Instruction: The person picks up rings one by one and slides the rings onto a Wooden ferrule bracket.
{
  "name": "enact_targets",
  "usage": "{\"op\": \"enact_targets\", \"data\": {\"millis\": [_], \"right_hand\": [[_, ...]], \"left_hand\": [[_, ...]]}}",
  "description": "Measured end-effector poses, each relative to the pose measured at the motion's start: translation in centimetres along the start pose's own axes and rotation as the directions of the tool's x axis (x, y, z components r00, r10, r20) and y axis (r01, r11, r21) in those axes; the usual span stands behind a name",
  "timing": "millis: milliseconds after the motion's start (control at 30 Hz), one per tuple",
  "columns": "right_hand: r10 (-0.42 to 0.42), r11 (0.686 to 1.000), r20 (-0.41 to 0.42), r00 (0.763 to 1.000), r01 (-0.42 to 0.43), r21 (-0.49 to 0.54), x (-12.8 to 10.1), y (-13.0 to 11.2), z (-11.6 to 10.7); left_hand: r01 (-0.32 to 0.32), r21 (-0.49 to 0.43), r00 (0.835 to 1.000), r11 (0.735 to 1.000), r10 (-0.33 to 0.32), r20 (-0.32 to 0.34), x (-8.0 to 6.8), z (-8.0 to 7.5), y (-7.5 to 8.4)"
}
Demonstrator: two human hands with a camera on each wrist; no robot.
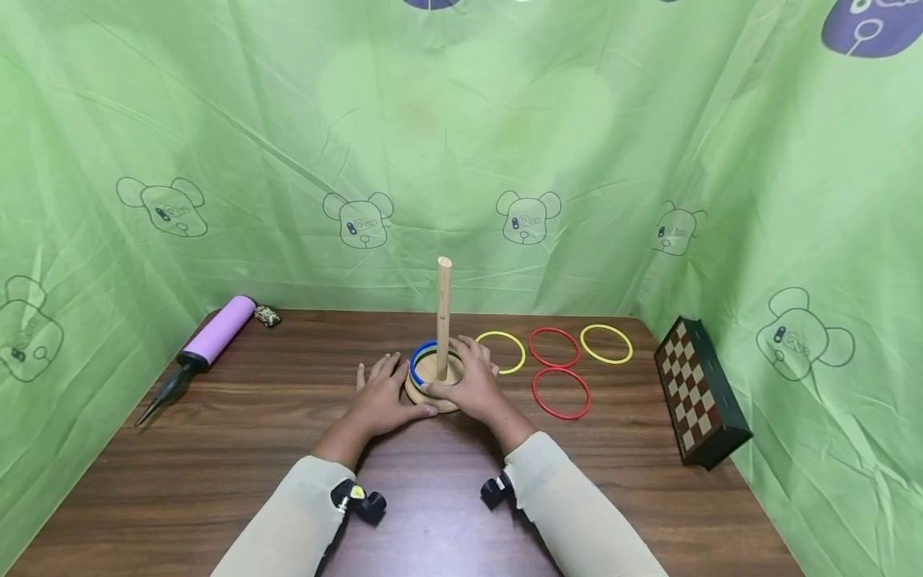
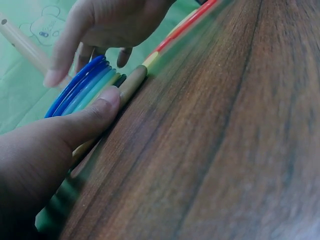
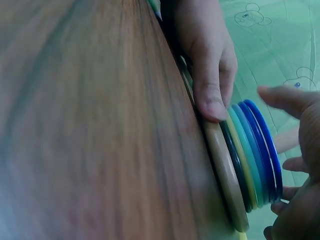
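A wooden ring-toss stand has an upright peg on a round base. Stacked around the peg are several rings, with blue rings on top and teal, yellow and dark ones below. My left hand holds the base, its thumb on the near edge and its index finger along the left side. Spread over the stack, my right hand has its thumb just off the top blue ring. Its other fingertips are at the rings' right side.
Right of the stand lie a yellow ring, two red rings and another yellow ring. A folded chessboard box stands at the right edge. At the back left are a purple hand pump and a small patterned item.
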State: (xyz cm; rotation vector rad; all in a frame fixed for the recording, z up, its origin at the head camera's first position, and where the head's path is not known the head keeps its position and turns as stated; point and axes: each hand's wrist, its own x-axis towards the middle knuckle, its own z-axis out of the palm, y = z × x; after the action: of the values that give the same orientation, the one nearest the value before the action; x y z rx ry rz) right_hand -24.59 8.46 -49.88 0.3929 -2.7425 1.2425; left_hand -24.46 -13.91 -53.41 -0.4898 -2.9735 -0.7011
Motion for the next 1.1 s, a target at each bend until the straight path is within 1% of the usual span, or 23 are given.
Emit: {"op": "enact_targets", "data": {"millis": [133,267,433,500,633,800,900,1100], "right_hand": [[-0.026,1.0,0.03,0.999,0.026,0.005,0.1,0.4,-0.7],[-0.048,0.998,0.061,0.997,0.045,0.037,0.2,0.7,-1.4],[-0.085,0.995,0.061,0.995,0.081,0.064,0.3,1.5,-2.2],[-0.088,0.994,0.046,0.995,0.085,0.065,0.3,1.9,-2.7],[-0.066,0.995,0.019,0.998,0.064,0.083,0.2,2.7,-3.7],[-0.057,0.994,-0.032,0.998,0.06,0.097,0.5,4.0,-4.7],[-0.047,0.994,-0.065,0.997,0.053,0.093,0.6,4.8,-5.0],[-0.003,0.998,-0.137,0.991,0.011,0.063,0.8,5.8,-5.2]], "left_hand": [[0.002,-0.002,1.0,1.0,-0.002,-0.001,0.0,0.0,0.0],[0.01,0.003,1.0,1.0,-0.01,0.004,0.0,0.0,0.0],[0.015,0.005,1.0,1.0,-0.015,0.022,0.0,-0.1,0.1],[0.017,0.001,0.999,1.0,-0.017,0.028,0.0,-0.2,0.2],[0.017,0.004,0.999,1.0,-0.017,0.029,-0.1,-0.2,0.2],[0.018,0.003,0.999,1.0,-0.018,0.028,0.0,-0.2,0.2],[0.019,0.001,0.999,1.0,-0.019,0.031,0.0,-0.2,0.2],[0.02,0.007,0.999,1.0,-0.02,0.03,0.0,-0.1,0.2]]}}
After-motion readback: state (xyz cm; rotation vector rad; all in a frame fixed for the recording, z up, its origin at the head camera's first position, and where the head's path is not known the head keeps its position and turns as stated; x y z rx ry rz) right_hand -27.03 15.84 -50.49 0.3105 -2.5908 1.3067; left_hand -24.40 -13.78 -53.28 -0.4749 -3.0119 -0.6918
